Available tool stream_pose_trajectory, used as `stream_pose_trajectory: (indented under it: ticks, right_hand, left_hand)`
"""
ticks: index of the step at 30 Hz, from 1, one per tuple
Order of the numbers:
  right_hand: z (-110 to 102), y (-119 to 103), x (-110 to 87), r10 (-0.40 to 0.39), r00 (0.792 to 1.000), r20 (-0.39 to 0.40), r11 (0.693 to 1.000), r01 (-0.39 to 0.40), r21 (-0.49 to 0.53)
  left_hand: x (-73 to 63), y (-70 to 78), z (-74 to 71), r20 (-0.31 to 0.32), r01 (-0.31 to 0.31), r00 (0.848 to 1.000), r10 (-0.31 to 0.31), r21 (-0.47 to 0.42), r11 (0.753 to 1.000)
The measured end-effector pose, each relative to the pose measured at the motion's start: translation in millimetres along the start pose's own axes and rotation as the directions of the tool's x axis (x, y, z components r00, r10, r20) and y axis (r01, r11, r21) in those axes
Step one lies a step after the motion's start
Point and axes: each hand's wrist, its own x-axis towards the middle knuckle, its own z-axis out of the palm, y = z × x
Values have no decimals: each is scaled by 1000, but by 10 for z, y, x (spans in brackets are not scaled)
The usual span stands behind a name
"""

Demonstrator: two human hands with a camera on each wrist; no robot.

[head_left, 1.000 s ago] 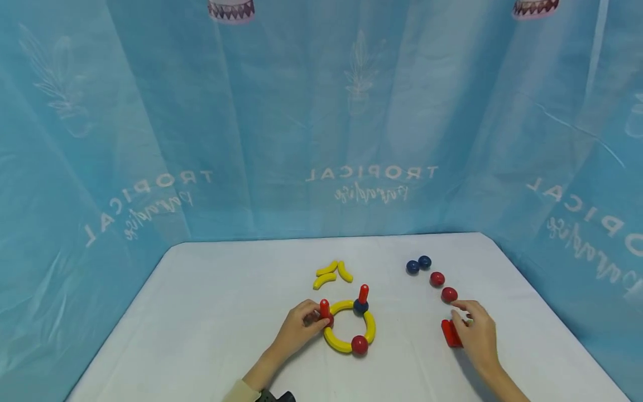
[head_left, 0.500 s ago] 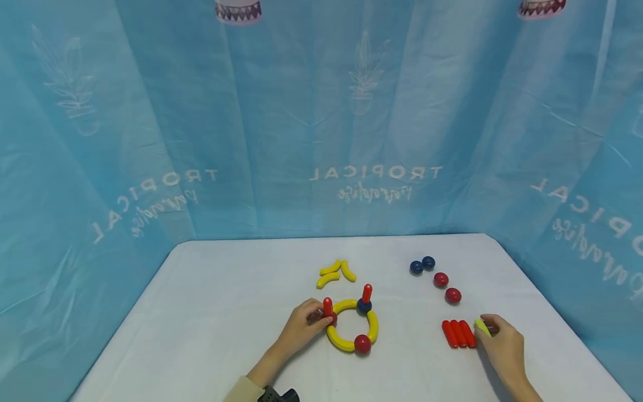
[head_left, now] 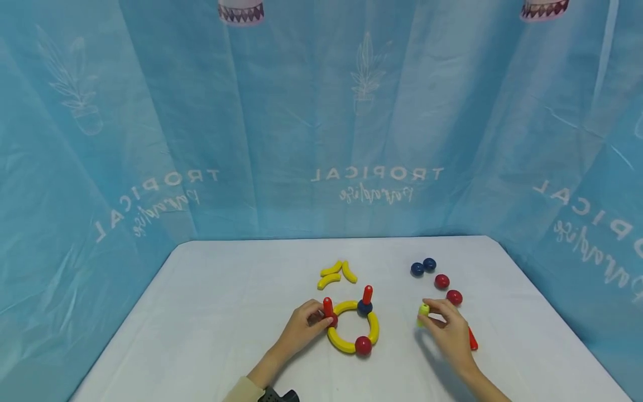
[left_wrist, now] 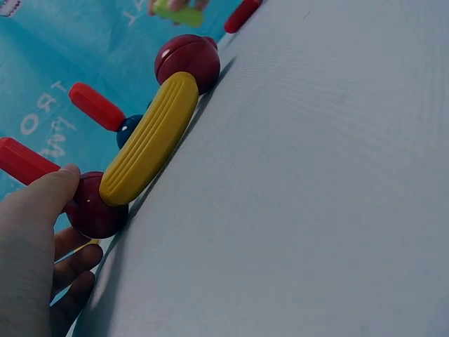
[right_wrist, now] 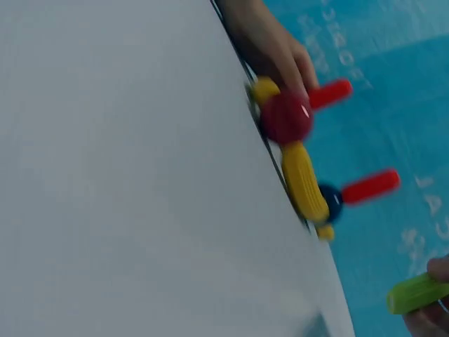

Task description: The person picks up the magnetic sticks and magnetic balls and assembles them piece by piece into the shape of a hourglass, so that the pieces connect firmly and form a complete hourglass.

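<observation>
On the white table point(head_left: 241, 296), your ring point(head_left: 374, 328) lies flat and glossy: three ribbed yellow curves point(head_left: 341, 344), two red balls point(head_left: 363, 345), one blue ball point(head_left: 364, 307), with two red rods point(head_left: 368, 295) standing on it. Your left hand point(head_left: 301, 326) grips the left red ball point(left_wrist: 98, 210); your right hand point(head_left: 449, 335), at the ring's right, pinches one lime-green rod point(head_left: 423, 310). Farther away are three small yellow curves point(head_left: 329, 281), and rightward two loose blue balls point(head_left: 417, 269) and two loose red balls point(head_left: 442, 281).

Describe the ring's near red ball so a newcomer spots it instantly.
On the white table, find the ring of curved yellow pieces that the left hand touches. The red ball is on its near side. The ring's other red ball and its blue ball carry red rods; this one doesn't.
</observation>
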Motion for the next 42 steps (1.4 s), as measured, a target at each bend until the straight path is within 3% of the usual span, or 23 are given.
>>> stream_pose_trajectory:
  ticks: [6,14,18,27,34,37,42]
  right_hand:
    - [374,-208,-87,-15,980,199,992,-11,127]
    - [639,-361,-239,-182,903,390,967,91,240]
    - [689,-369,-283,-198,895,401,965,106,240]
    - [740,-238,-320,-121,867,483,991,80,106]
    - [748,-224,-296,-127,864,486,992,101,80]
    - [747,-215,-293,-129,864,487,992,104,77]
    - [748,-201,-317,-100,866,490,995,78,64]
  left_hand:
    - [1,-5,-3,-9,-21,1000,21,0,1000]
    - [-14,18,8,1,5,1000,-5,8,1000]
    - [-8,21,11,6,11,1000,-11,23,1000]
    - [-21,29,-1,-2,11,1000,-11,-1,1000]
    - [-3,37,-9,9,10,1000,-10,3,1000]
    - [0,21,-17,39,-7,999,6,43,999]
    - [-25,26,-17,81,13,997,-20,78,997]
